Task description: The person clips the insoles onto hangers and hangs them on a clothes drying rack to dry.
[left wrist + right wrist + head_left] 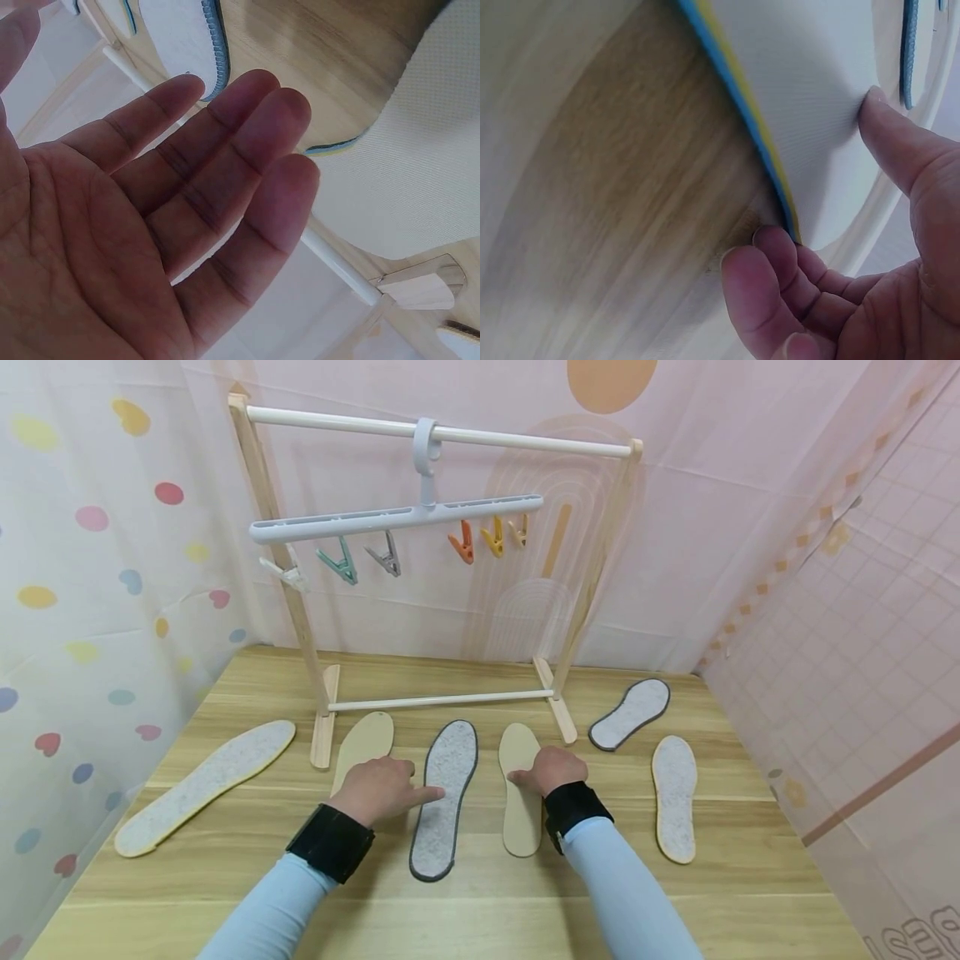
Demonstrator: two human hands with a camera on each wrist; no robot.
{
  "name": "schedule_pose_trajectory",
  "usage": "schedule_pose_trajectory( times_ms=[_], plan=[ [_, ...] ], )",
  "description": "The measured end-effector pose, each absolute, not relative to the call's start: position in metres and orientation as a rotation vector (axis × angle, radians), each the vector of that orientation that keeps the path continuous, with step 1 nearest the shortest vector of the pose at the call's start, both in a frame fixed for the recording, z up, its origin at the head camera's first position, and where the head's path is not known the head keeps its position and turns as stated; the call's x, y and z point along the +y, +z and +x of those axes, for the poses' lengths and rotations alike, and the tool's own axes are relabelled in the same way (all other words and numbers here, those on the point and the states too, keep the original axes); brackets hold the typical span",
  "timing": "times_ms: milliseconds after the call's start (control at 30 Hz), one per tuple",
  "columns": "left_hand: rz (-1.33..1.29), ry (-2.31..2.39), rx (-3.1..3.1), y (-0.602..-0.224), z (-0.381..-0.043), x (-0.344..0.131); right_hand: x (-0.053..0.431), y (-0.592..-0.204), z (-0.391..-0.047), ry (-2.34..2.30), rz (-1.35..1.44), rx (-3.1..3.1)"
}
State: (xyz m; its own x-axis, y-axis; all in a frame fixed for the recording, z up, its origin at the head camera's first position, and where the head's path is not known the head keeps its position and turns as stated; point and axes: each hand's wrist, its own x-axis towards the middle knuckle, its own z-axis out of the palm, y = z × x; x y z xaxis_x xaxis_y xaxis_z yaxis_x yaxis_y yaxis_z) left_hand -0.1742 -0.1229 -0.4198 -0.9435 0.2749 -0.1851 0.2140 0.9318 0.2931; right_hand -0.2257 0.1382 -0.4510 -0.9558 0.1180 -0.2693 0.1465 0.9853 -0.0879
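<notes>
In the head view, my right hand holds a beige insole that lies on the table right of centre. The right wrist view shows the thumb on one side of this insole and curled fingers at its blue-and-yellow edge. My left hand hovers over the lower part of another beige insole. Its fingers are relaxed and hold nothing, as the left wrist view shows. Between the hands lies a grey felt insole with dark edging; the left thumb overlaps its side, contact unclear.
A long yellow-edged insole lies at the left. At the right are a small dark-edged insole and a yellow-edged one. Behind, a wooden rack carries a grey-blue hanger with several colored clips.
</notes>
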Motion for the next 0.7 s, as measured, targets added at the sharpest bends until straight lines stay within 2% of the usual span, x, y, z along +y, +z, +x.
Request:
schedule_pose_trajectory(
  times_ms=[700],
  plan=[
    [0.342,0.395,2.853,-0.4212,-0.1729,-0.1222,0.1379,-0.4452,-0.2245,-0.233,0.19,2.828]
  ],
)
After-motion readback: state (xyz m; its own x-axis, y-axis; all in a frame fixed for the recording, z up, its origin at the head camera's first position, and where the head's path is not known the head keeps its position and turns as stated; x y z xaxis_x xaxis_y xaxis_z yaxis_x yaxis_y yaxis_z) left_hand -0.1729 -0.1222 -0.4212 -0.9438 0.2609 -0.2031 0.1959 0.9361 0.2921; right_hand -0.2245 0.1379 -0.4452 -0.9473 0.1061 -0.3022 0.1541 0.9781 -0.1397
